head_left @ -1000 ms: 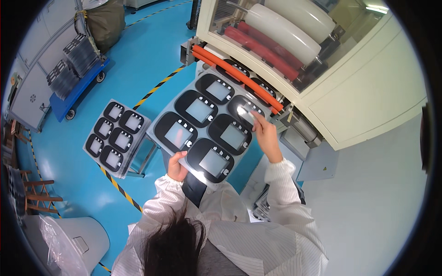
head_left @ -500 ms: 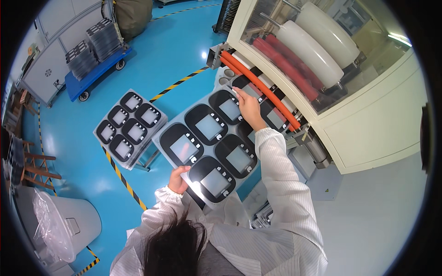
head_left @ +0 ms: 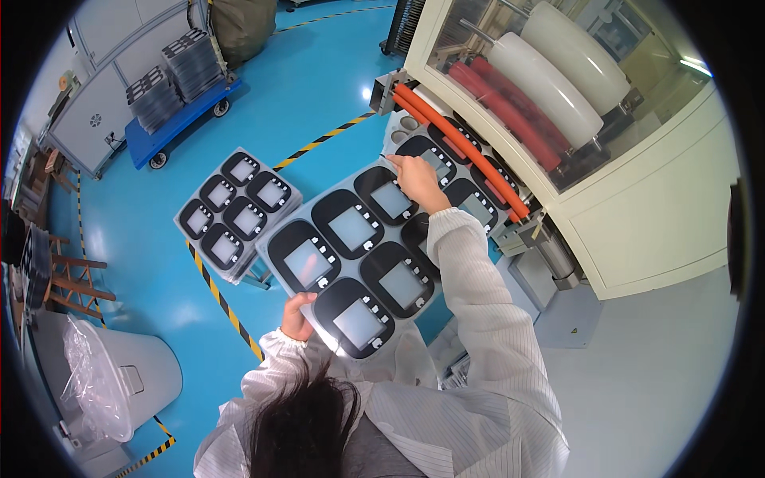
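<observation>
A translucent grey sheet [head_left: 348, 268] with several black rounded panels, each with a pale window, is held tilted in front of me. My left hand [head_left: 298, 315] grips its near left edge, thumb on top and the other fingers hidden beneath. At the far edge my right hand [head_left: 419, 183] pinches the sheet near its corner, palm down over it. Just beyond the right hand, another sheet of the same kind [head_left: 445, 182] lies partly under two orange rollers [head_left: 458, 147] on the machine.
A stack of similar sheets [head_left: 237, 211] stands on a support at left. A blue trolley [head_left: 179, 123] carries more stacks farther back. The cream machine [head_left: 637, 215] with white and red rollers fills the right. A white bin [head_left: 147, 382] with plastic film stands at lower left.
My hands have drawn the held sheet leftward, away from the rollers. More of the other sheet now shows at the machine. The whole view has shifted slightly.
</observation>
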Demonstrator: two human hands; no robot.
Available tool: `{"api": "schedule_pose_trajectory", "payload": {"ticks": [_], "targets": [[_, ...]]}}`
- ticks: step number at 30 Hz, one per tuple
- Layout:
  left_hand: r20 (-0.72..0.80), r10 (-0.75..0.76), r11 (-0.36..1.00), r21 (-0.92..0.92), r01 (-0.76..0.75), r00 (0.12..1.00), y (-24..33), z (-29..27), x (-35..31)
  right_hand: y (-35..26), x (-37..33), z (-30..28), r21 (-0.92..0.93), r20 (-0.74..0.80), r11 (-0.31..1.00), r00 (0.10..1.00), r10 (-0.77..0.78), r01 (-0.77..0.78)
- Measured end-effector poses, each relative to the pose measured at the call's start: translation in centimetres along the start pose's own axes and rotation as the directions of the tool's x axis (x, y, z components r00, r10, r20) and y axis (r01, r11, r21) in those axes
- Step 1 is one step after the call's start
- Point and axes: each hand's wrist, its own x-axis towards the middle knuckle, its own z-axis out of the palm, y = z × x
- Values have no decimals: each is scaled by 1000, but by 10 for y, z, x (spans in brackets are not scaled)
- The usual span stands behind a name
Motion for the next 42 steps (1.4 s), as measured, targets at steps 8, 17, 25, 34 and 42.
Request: {"api": "schedule_pose_trajectory", "payload": {"ticks": [8, 17, 25, 34, 42], "targets": [[-106, -110, 993, -61, 103, 988, 10, -28, -13, 33, -87, -25, -80, 42, 989, 992, -119, 122], [-94, -21, 999, -34, 18, 995, 33, -66, -5, 68, -248, -104, 139, 394, 990, 918, -31, -26], [-196, 271, 953, 190, -235, 943, 151, -104, 65, 75, -276, -96, 647, 329, 576, 864, 380, -500], [-263, 331, 939, 185, -290, 906, 239, -173, 104, 67, -240, -63, 760, 300, 435, 854, 424, -483], [-425, 638, 761, 478, -440, 642, 261, -237, 113, 37, -229, -39, 839, 345, 281, 855, 387, -466]]}}
